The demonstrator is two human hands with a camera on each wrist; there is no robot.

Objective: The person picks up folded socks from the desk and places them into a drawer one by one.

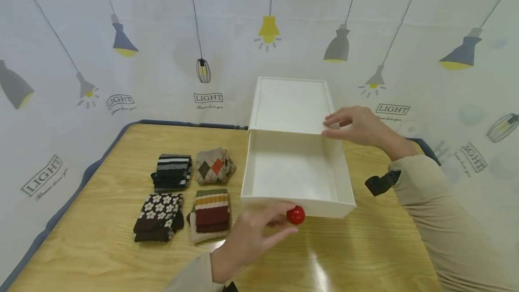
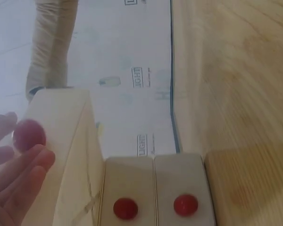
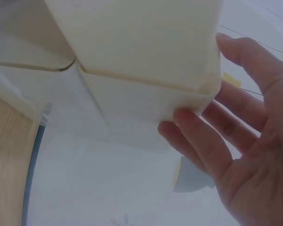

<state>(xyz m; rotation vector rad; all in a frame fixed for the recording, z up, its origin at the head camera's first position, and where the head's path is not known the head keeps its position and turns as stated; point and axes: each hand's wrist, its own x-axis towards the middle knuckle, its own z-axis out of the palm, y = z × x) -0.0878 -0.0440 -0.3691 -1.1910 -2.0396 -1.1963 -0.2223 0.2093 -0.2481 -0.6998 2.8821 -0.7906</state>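
A white drawer unit [image 1: 292, 102] has its top drawer [image 1: 298, 175] pulled far out; the drawer's inside is bare. At the drawer's front, my left hand [image 1: 251, 233] pinches the round red knob [image 1: 296, 215] between thumb and fingertips. In the left wrist view this knob [image 2: 29, 135] sits among the fingertips. My right hand [image 1: 357, 125] holds the unit's top front corner on the right. Its thumb and fingers lie on different sides of that corner in the right wrist view, where the hand [image 3: 245, 127] shows large.
Left of the unit lie several folded pairs of socks: black striped [image 1: 172, 172], argyle [image 1: 212, 166], flowered [image 1: 158, 217] and maroon striped [image 1: 211, 213]. Lower drawers carry red knobs [image 2: 126, 208]. A lamp-printed cloth [image 1: 162, 48] hangs behind the wooden table [image 1: 101, 247].
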